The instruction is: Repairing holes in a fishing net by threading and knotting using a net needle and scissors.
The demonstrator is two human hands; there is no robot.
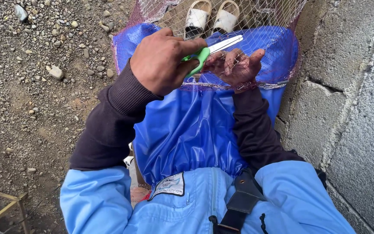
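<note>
Centrally, scissors [211, 50] with green handles and pale blades sit in the left hand [161, 60], above the lap. Left grip: fingers closed around the green handles, thumb over the top. Blades point right and slightly up, toward the right hand [238, 66]; they look nearly together, tips just over that hand's fingers.

Right hand lies palm up under a fine net [239, 26], fingers curled loosely with mesh strands across them. Right grip: partly closed on net; how firmly, cannot tell. Scissors and right hand are just beside each other; contact between blade and mesh is not clear.

Net spreads over the knees, with a reddish edge cord running below the hands. Under it, a blue apron [191, 130] covers the lap. Dark sleeves and a light blue jacket show nearer the camera.

Beyond the net: two white sandals [211, 17] side by side. Left: gravel ground [35, 86]. Right: grey block wall [356, 108].
</note>
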